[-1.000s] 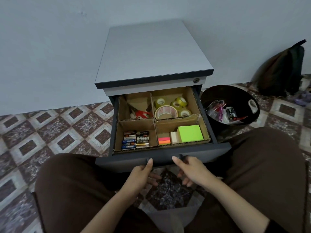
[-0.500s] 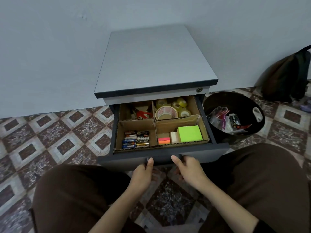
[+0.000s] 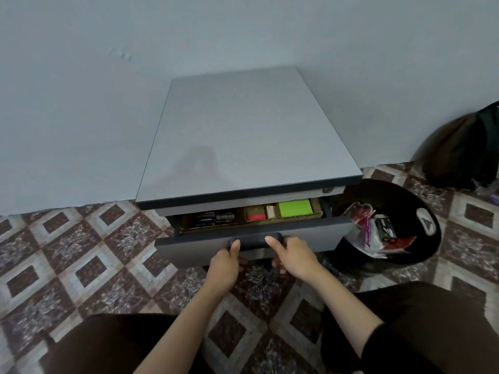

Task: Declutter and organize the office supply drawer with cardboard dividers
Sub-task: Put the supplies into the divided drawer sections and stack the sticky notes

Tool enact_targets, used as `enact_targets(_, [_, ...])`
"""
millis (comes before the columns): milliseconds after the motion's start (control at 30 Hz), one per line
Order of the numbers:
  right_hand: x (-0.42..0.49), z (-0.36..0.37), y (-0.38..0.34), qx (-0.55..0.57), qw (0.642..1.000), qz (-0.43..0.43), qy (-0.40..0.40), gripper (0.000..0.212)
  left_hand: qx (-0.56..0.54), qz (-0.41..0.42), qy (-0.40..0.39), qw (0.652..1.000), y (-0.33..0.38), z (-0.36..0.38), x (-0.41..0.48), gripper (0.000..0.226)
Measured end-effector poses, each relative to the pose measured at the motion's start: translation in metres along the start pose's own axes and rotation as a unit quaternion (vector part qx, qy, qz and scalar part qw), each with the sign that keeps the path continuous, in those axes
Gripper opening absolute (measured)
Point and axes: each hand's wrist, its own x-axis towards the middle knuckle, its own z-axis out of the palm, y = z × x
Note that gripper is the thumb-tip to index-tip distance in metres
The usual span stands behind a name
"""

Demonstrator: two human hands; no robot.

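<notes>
The grey drawer (image 3: 318, 236) of the small cabinet (image 3: 243, 136) stands only a narrow gap open. Through the gap I see the front cardboard dividers (image 3: 270, 219), batteries (image 3: 213, 219), a red sticky-note pad (image 3: 256, 215) and a green sticky-note pad (image 3: 294, 207). The rear compartments are hidden under the cabinet top. My left hand (image 3: 225, 263) and my right hand (image 3: 293, 255) both grip the dark drawer handle (image 3: 255, 240), thumbs on top and fingers curled underneath.
A black bin (image 3: 421, 238) with plastic wrappers and discarded items stands right of the cabinet. A dark bag (image 3: 464, 152) leans on the wall at far right. Patterned floor tiles surround the cabinet; my knees in brown trousers are at the bottom.
The drawer has slid most of the way into the cabinet, hiding the tape rolls and scissors at the back. Both hands kept hold of the handle and moved forward with it.
</notes>
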Motion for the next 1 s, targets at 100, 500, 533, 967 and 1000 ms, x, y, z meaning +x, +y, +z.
enact_targets(100, [0.022, -0.007, -0.011, 0.007, 1.000, 0.003, 0.011, 0.054, 0.032, 0.013, 0.029, 0.999, 0.013, -0.002, 0.022, 0.051])
enact_targets(500, [0.040, -0.021, -0.034, -0.009, 1.000, 0.019, 0.020, 0.048, 0.179, 0.024, -0.019, 0.983, 0.039, -0.027, 0.039, 0.055])
enact_targets(533, [0.035, -0.022, -0.037, -0.031, 0.999, 0.013, 0.039, 0.043, 0.193, 0.033, -0.035, 0.980, 0.039, -0.029, 0.033, 0.052])
enact_targets(967, [-0.018, -0.074, -0.077, -0.081, 0.907, -0.308, 0.277, 0.025, 0.206, 0.352, 0.281, 0.869, 0.073, -0.073, -0.027, 0.018])
enact_targets(1000, [-0.015, -0.078, -0.079, -0.096, 0.911, -0.296, 0.271, 0.030, 0.211, 0.364, 0.293, 0.859, 0.074, -0.076, -0.022, 0.019])
